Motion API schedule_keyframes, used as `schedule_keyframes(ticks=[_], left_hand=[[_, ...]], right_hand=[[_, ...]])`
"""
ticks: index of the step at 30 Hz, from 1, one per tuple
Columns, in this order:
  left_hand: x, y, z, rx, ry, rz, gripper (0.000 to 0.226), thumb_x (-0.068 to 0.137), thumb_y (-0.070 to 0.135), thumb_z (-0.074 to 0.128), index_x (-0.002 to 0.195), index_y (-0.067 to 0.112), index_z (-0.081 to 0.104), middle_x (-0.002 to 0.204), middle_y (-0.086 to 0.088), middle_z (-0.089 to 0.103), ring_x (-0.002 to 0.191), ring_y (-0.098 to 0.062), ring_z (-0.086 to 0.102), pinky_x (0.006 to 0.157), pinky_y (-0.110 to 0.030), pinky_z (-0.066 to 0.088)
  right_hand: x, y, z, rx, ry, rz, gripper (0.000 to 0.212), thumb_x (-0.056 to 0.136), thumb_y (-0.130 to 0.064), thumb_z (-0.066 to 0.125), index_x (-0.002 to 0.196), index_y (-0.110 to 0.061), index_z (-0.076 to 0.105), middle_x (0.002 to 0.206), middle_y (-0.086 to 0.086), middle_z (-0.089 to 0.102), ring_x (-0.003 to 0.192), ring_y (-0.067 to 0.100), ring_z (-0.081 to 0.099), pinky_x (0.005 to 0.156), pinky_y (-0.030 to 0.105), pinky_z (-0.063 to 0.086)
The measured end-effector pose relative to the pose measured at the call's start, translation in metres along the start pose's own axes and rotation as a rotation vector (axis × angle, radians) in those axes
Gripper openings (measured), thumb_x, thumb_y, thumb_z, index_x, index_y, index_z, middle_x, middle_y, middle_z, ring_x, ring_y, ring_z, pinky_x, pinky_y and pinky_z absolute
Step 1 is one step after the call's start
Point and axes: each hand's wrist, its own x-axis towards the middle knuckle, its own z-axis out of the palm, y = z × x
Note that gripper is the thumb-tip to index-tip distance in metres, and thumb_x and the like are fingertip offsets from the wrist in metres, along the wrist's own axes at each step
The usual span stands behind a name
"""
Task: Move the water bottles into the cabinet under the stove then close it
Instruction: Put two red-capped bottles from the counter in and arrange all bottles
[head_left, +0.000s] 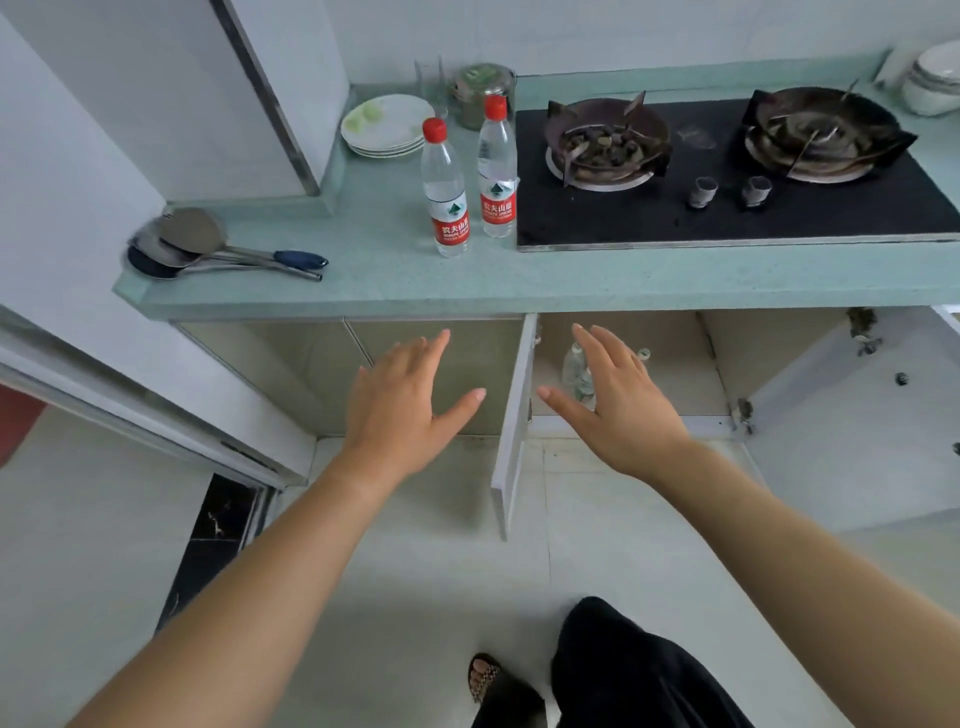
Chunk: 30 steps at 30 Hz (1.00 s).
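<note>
Two water bottles (445, 189), red-capped and red-labelled, stand upright and just beside each other on the worktop (363, 270). They are above and beyond the left hand (402, 400), close to the left edge of the stove (727, 218). Both look full, so each should feel moderately heavy. The thin, clear plastic wall is probably smooth and gives under a squeeze, so the labelled waist is judged the firmest place to hold, one bottle per hand.

Both hands are empty, with fingers straight and spread. The left hand is in front of a closed panel, and the right hand (623, 405) is in front of the open cabinet (675, 374) under the stove. Clear bottles stand inside the cabinet behind the right hand's fingers, but their number cannot be told. Two cabinet doors (514, 415) hang open, one between the hands and one well to the right of the right hand.

Beyond the bottles are one stack of plates (387, 124), one glass (431, 83) and one jar (483, 93). A cluster of long-handled utensils (208, 249) lies to the left of the left hand.
</note>
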Motion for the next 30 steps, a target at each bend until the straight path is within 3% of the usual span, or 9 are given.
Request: schedule_keyframes(ticks=[7,11,16,21,26,30], left_hand=[[0.095,-0.062,0.017,0.071,-0.049,0.014,0.087,0.075,0.074,0.014,0.142,0.021,0.029,0.138,-0.005,0.047,0.127,-0.025,0.043,0.095,-0.044,0.041],[0.157,-0.098,0.038,0.045,-0.076,-0.064,0.086,0.074,0.076,0.016,0.141,0.023,0.028,0.14,-0.005,0.046,0.13,-0.025,0.04,0.098,-0.049,0.041],[0.222,-0.13,0.069,-0.01,-0.113,-0.114,0.079,0.08,0.072,0.023,0.142,0.022,0.026,0.144,-0.006,0.042,0.132,-0.027,0.037,0.1,-0.05,0.04],[0.284,-0.155,0.1,-0.043,-0.109,-0.103,0.078,0.081,0.069,0.028,0.141,0.019,0.03,0.141,-0.008,0.045,0.13,-0.028,0.039,0.097,-0.047,0.043],[0.347,-0.186,0.143,-0.04,-0.174,-0.045,0.083,0.076,0.066,0.021,0.14,0.015,0.035,0.143,-0.016,0.042,0.132,-0.037,0.036,0.098,-0.056,0.04],[0.366,-0.203,0.166,0.0,-0.216,0.042,0.072,0.082,0.062,0.024,0.141,0.023,0.033,0.152,-0.012,0.027,0.14,-0.034,0.022,0.108,-0.06,0.021]], right_hand=[[0.098,-0.01,0.016,-0.041,-0.034,0.033,0.079,0.086,-0.062,0.039,0.147,-0.022,0.009,0.157,0.001,0.012,0.144,0.022,0.012,0.115,0.043,0.022],[0.179,-0.009,0.025,-0.001,-0.017,0.046,0.079,0.086,-0.061,0.041,0.147,-0.024,0.008,0.157,0.001,0.012,0.143,0.023,0.016,0.112,0.044,0.028],[0.263,-0.003,0.036,0.145,0.125,0.079,0.078,0.086,-0.052,0.051,0.147,-0.024,0.01,0.154,-0.003,0.018,0.14,0.018,0.024,0.105,0.036,0.035],[0.326,0.002,0.054,0.335,0.261,0.152,0.084,0.086,-0.041,0.059,0.147,-0.029,0.003,0.154,-0.006,0.014,0.14,0.011,0.021,0.1,0.022,0.027],[0.376,0.0,0.076,0.436,0.396,0.173,0.085,0.085,-0.033,0.064,0.147,-0.021,0.007,0.15,0.0,0.02,0.135,0.01,0.029,0.102,0.023,0.032],[0.402,-0.004,0.091,0.593,0.508,0.234,0.084,0.082,-0.027,0.069,0.145,-0.025,0.013,0.148,-0.009,0.028,0.134,0.006,0.033,0.107,0.031,0.037]])
